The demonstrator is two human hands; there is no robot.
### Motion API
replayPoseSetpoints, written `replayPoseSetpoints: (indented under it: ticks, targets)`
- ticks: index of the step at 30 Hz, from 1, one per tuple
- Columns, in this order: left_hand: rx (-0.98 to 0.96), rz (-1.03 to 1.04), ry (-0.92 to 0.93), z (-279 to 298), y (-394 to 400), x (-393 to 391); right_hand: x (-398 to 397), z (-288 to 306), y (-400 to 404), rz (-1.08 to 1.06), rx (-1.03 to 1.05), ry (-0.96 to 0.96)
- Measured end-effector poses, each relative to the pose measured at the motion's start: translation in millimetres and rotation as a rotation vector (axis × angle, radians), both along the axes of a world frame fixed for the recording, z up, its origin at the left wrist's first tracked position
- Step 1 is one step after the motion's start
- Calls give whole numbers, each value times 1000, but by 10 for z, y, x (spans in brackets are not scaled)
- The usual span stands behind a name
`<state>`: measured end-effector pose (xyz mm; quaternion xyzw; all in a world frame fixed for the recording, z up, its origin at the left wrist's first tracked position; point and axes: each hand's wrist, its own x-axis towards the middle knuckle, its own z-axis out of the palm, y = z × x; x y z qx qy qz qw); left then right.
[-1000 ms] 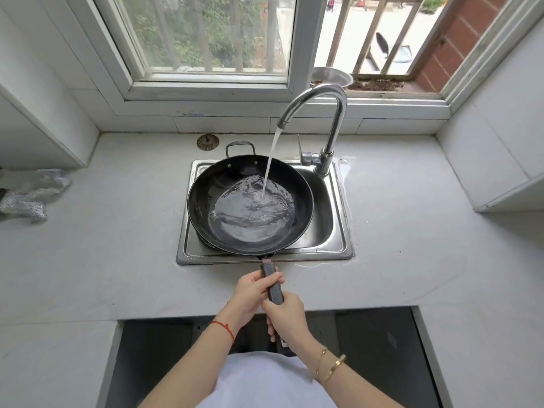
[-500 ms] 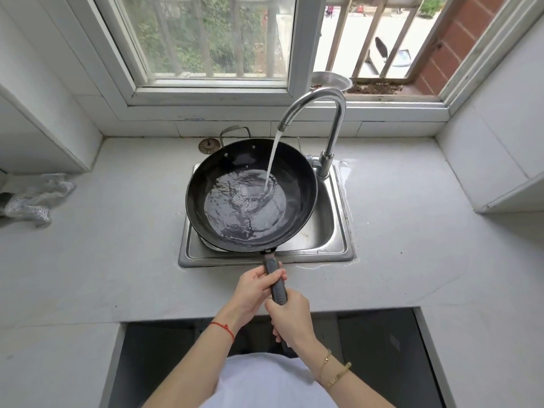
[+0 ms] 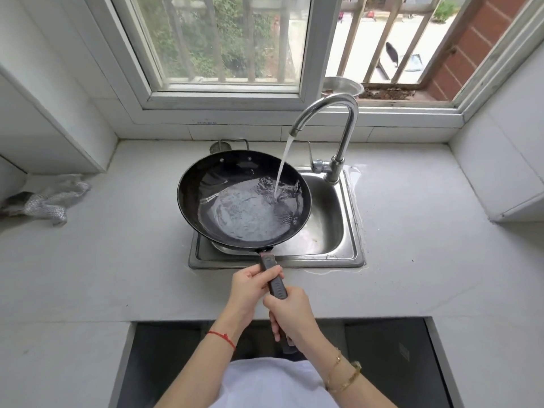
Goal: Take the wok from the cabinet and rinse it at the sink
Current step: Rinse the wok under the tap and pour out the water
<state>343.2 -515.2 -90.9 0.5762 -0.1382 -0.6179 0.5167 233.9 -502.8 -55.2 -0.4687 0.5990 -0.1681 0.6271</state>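
Observation:
A black wok (image 3: 206, 184) hangs over the left part of the steel sink (image 3: 350, 231), with a pool of water inside. Water streams from the curved chrome faucet (image 3: 344, 119) into the wok's right side. My left hand (image 3: 250, 287) grips the wok's dark handle (image 3: 275, 282) close to the pan. My right hand (image 3: 290, 310) holds the same handle further back, toward my body. The wok's small loop handle sticks out at its far rim.
White countertop (image 3: 426, 260) surrounds the sink. A crumpled mesh cloth (image 3: 50, 201) lies at the left. A metal bowl (image 3: 341, 86) stands on the windowsill behind the faucet. An open dark cabinet recess (image 3: 382, 363) lies below the counter edge.
The wok has risen off the sink and shifted left and away, so the stream now lands on its right side. Both hands stay on the handle.

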Motion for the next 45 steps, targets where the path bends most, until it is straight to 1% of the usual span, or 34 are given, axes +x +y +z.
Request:
replayPoseSetpoints:
  ticks: [6, 12, 14, 16, 20, 23, 26, 36, 40, 43, 45]
  targets:
    - [14, -24, 192, -35, 38, -20, 10, -12, 61, -19, -43, 88]
    - [22, -68, 264, -36, -30, -83, -59, -79, 45, -25, -109, 154]
    - [25, -73, 233, -37, -39, -89, -88, -108, 35, -17, -102, 149]
    - [26, -73, 161, -44, -42, -87, -118, -144, 17, -13, -67, 112]
    - [34, -27, 10, -83, -31, -43, -117, -210, -27, 7, 29, -9]
    - [51, 19, -51, -125, 6, 9, -78, -249, -40, 34, 104, -81]
    - [54, 24, -107, -154, 36, 65, -72, -279, -64, 47, 172, -160]
    - [0, 20, -222, -66, 18, 133, -25, -351, -142, 14, 375, -404]
    - [-1, -22, -302, -85, 4, 133, -44, -368, -154, 29, 401, -460]
    - [-14, -22, -312, -97, -3, 156, -36, -343, -166, 41, 404, -496]
    - [-4, 20, -263, -105, 8, 167, -28, -334, -170, 36, 413, -517]
